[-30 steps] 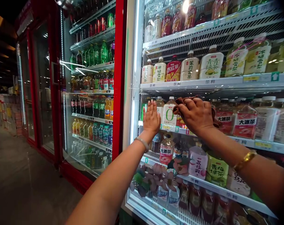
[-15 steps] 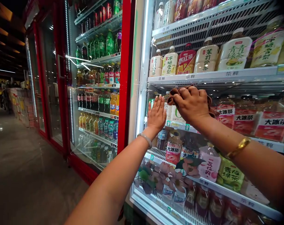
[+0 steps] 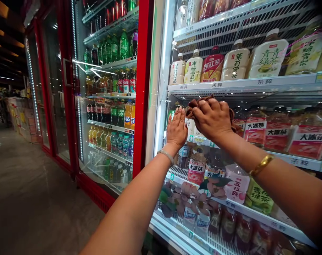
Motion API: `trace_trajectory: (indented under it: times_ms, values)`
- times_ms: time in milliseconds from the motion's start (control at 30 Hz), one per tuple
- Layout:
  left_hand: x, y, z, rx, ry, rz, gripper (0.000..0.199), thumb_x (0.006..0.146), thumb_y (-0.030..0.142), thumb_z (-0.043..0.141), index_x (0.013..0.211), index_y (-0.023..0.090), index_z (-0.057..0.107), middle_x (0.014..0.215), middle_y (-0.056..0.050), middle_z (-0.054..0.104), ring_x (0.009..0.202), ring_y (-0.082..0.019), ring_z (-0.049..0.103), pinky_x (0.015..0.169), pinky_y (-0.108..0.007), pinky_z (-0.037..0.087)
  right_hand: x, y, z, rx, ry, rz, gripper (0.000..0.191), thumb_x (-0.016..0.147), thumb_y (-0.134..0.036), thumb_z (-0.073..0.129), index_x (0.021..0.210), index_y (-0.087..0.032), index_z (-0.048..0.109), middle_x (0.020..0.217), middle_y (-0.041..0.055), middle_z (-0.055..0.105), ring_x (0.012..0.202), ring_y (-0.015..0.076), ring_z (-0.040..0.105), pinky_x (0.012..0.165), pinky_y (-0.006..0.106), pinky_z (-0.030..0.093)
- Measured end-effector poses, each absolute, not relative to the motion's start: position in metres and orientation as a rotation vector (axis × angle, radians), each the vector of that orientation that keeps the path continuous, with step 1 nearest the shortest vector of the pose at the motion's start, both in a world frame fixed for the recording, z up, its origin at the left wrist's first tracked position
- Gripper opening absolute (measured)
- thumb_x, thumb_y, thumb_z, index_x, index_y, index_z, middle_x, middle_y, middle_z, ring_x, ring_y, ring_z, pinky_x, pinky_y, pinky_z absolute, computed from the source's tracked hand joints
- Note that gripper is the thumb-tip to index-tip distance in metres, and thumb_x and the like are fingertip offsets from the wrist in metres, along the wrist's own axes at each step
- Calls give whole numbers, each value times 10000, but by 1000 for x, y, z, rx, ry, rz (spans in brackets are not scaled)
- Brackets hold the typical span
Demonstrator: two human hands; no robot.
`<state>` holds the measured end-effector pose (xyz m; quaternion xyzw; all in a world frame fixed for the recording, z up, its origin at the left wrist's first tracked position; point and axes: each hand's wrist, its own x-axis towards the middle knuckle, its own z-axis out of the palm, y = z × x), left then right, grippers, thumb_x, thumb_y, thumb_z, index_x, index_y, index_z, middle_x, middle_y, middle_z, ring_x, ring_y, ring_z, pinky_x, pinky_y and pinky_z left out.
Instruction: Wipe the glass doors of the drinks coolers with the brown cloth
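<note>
from the head camera i am looking at a glass-fronted drinks cooler door (image 3: 256, 198), and both bare hands are pressing against it just right of centre. my left hand (image 3: 177, 129) is lying flat on the glass with fingers straight, together and pointing to 12 o'clock, holding nothing; a pale bangle (image 3: 166, 156) is sitting on its wrist. my right hand (image 3: 212, 118) is at 3 o'clock of the left, just beside it, the fingers curling down and clenching a dark brown cloth (image 3: 196, 103) against the glass. the cloth is bunching out at 11 o'clock of the knuckles, its edge nearly touching the left fingertips, and more of it is showing at 3 o'clock of the hand. a gold bracelet (image 3: 260, 165) is circling the right forearm, which is running off toward 4 o'clock. behind the glass, at 12 o'clock of the hands, a white shelf (image 3: 256, 84) is carrying tea bottles, among them a red-labelled bottle (image 3: 212, 67) between pale ones. at 3 o'clock of the right hand, red-labelled iced tea bottles (image 3: 307, 140) are standing in a row. at 6 o'clock, under the left wrist, a pink-labelled bottle (image 3: 196, 170) is standing on a lower shelf, and a flower-patterned reflection (image 3: 187, 198) is lying over the glass below it. at 9 o'clock a red door frame (image 3: 142, 88) is dividing this cooler from a second one holding green bottles (image 3: 115, 46) and orange bottles (image 3: 128, 115). at far 9 o'clock a dim floor (image 3: 30, 198) is stretching away.
</note>
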<state>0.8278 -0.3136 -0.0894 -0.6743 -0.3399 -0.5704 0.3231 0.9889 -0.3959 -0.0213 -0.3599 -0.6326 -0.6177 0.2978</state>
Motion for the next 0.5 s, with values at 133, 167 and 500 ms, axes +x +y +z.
trace_trajectory:
  times_ms: [133, 167, 500]
  values:
    - [825, -313, -91, -1789, -871, -1487, 627, 1070, 304, 350, 1664, 140, 237, 1739, -142, 306, 1648, -214, 194, 1367, -507, 140, 991, -404, -69, -796, -1781, -1756, 481, 1026, -562, 437, 1253, -199, 657, 1359, 128, 651, 1234, 341, 413, 983, 494, 253]
    - [825, -313, -91, -1793, -869, -1483, 630, 1069, 303, 352, 1667, 145, 230, 1742, -140, 300, 1648, -215, 192, 1366, -509, 143, 991, -405, -74, -750, -1813, -1767, 489, 1022, -577, 447, 1238, -196, 665, 1342, 122, 662, 1232, 339, 420, 997, 495, 257]
    - [835, -321, -94, -1776, -982, -1547, 645, 1062, 211, 331, 1691, 186, 190, 1752, -99, 280, 1647, -209, 177, 1366, -513, 132, 1057, -430, -50, -777, -1622, -1765, 189, 993, -376, 606, 1128, -289, 707, 1295, 48, 705, 1192, 272, 485, 978, 439, 288]
